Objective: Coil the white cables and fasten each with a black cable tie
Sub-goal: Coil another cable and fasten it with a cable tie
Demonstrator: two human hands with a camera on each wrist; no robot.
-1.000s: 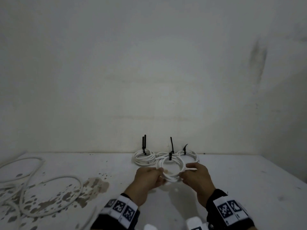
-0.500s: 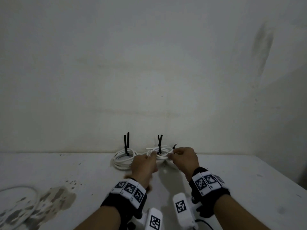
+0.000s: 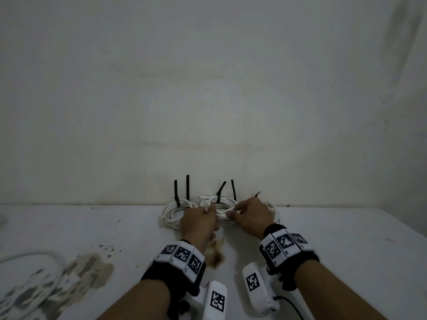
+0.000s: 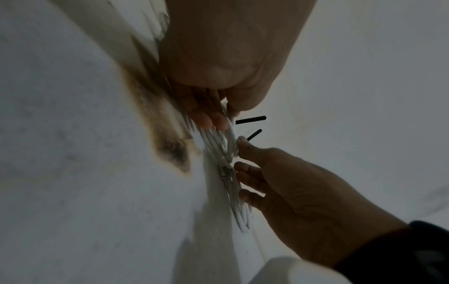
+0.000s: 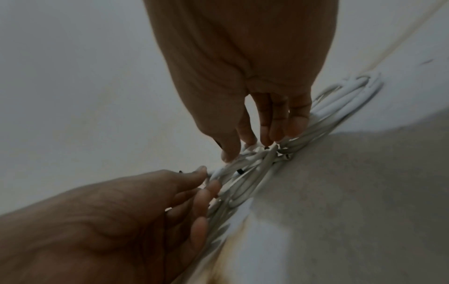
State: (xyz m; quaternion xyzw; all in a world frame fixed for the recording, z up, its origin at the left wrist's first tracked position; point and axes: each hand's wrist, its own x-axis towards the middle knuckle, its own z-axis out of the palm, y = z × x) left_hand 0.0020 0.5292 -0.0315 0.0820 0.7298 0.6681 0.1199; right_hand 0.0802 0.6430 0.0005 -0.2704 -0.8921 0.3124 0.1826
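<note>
- Both forearms reach forward, side by side, each wrist wrapped in a black band with white marker tags.
- The left hand (image 3: 199,221) is knuckles-up, thumb and fingertips pinching a coiled white cable (image 3: 220,207).
- The right hand (image 3: 251,215) mirrors it close beside, thumb and extended fingers (image 5: 277,126) pinching the same coil.

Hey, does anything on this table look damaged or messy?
Yes. The table has a brown scorch-like mark beside the left hand and grey blotchy stains near the front left.
</note>
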